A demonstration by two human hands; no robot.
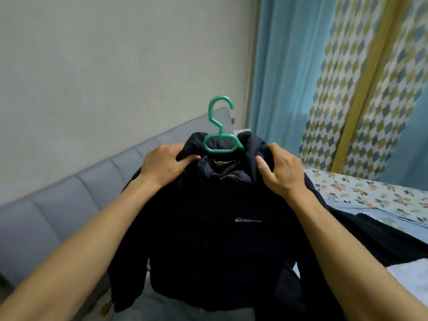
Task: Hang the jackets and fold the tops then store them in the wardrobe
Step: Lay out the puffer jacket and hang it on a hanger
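A dark puffer jacket [208,228] hangs in mid-air in front of the person, front side facing the camera, with a small white logo on its chest. A green plastic hanger [220,133] sits inside the collar; its hook rises above and between the two hands, opening toward the right.

The left hand [164,165] holds the jacket at the left side of the collar, fingers curled over the shoulder fabric and thumb pressed against the front, so this grip is pinching the cloth. The right hand [281,171] does the same on the other side, thumb on the collar and fingers wrapped behind it (only the knuckles and thumb show clearly).

Below the hands the jacket body drops straight, one sleeve dangling beneath the left forearm.

Behind and to the left of the left grip runs a grey padded headboard [69,200]. To the right of the right grip lies a bed with a floral sheet [370,193], with more dark clothing [382,239] on it. Blue patterned curtains [335,77] hang above the bed.
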